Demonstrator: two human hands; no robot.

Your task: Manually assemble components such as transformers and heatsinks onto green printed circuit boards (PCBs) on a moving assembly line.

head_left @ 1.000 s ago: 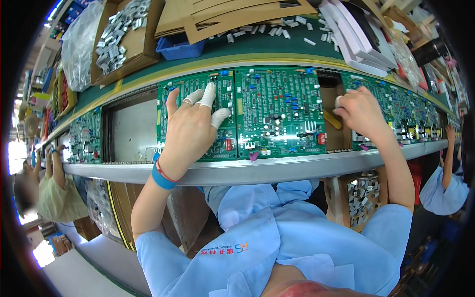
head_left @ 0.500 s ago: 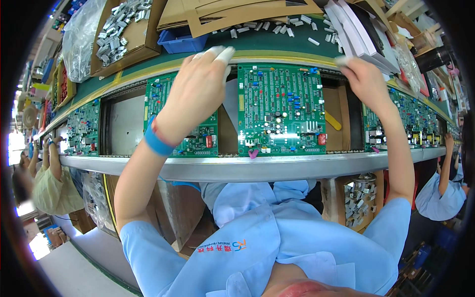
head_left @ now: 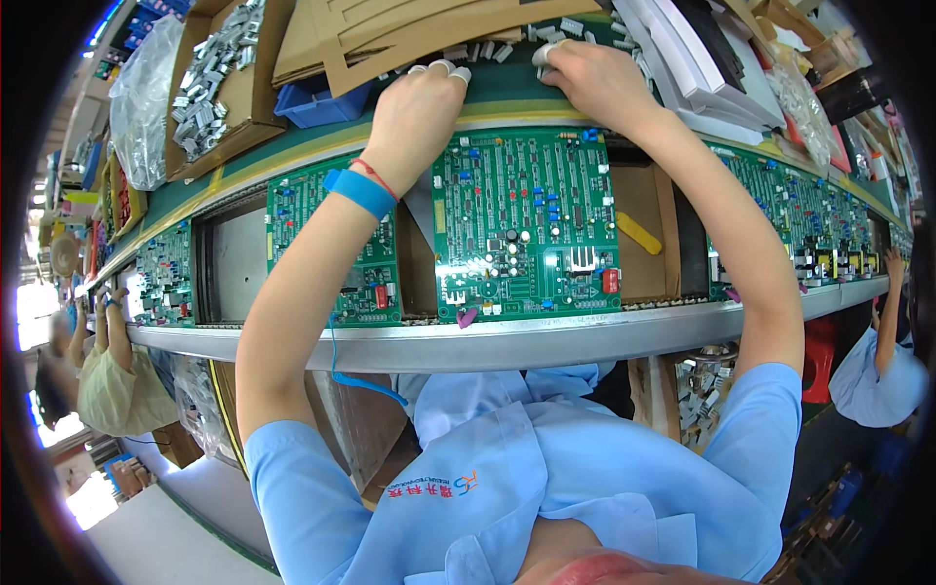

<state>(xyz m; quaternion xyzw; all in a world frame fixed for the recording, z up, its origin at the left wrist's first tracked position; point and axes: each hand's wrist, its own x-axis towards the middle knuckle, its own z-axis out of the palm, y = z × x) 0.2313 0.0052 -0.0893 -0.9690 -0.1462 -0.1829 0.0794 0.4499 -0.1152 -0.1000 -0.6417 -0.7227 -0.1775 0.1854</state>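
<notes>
A circuit board lies at the frame's centre on the bench, with another circuit board to its left under the left forearm. Above them, at the upper edge, the left hand and right hand rest among what seem to be small loose parts. A carton of parts sits upper left.
</notes>
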